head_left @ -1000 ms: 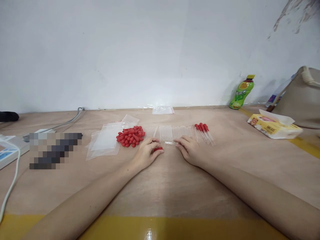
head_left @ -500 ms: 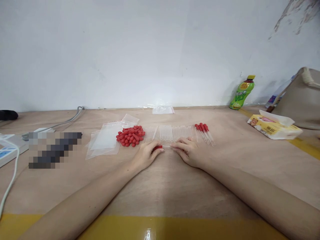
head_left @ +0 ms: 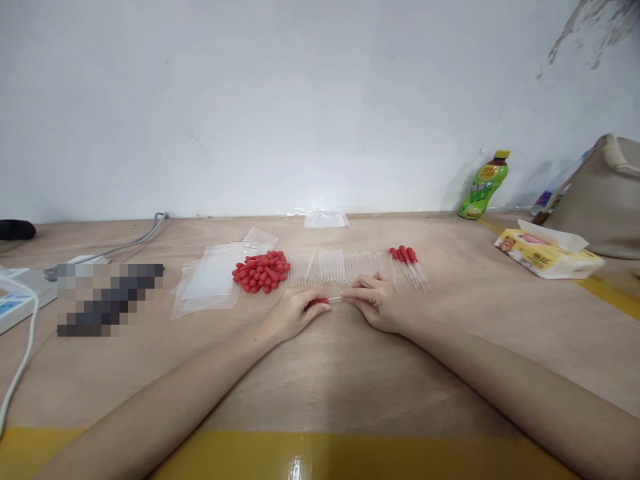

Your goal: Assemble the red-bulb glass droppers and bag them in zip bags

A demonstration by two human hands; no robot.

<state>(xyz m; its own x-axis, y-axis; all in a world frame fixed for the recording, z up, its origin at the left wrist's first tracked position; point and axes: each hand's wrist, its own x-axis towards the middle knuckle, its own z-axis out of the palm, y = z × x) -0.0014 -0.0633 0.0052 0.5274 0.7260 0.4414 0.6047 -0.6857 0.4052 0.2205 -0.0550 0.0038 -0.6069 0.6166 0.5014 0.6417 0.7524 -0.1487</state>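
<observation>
My left hand is closed around a red rubber bulb, its open end pointing right. Between the fingers of my right hand is a thin clear glass tube, like a dropper pipette. The tube's left end meets the mouth of the bulb; how deep it sits I cannot tell. Beyond my hands lies a row of clear tubes. A heap of red bulbs is at its left. On the right lie several droppers, clear tubes with red bulbs on their far ends.
Clear zip bags lie left of the bulbs, and another bag rests by the wall. At far left are a power strip with cables and a pixelated dark object. A green bottle, tissue pack and bag stand right.
My left hand and the bulb have shifted slightly nearer to me and rightward, so less of the tube shows between the hands. The right hand has barely moved.
</observation>
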